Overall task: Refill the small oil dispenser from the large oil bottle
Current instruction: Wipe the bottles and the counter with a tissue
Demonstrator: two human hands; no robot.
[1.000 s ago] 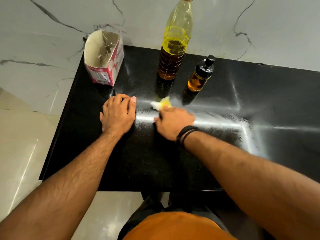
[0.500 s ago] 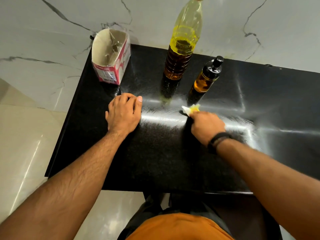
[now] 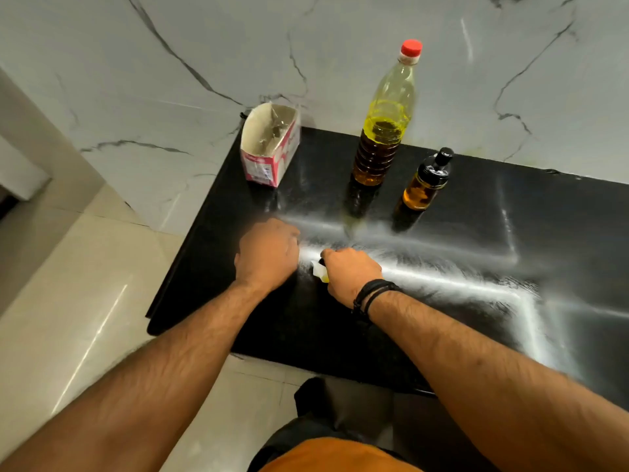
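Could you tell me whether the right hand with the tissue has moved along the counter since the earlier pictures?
Yes. The right hand, closed on a tissue, has swept left: half a second ago it was below the small oil dispenser, now it is beside the left hand.

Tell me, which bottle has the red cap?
The tall bottle standing at the back of the counter has the red cap. The short bottle to its right has a black top instead.

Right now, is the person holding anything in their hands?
Yes. The right hand presses a small yellow-stained wipe on the black counter, mostly covering it. The left hand holds nothing.
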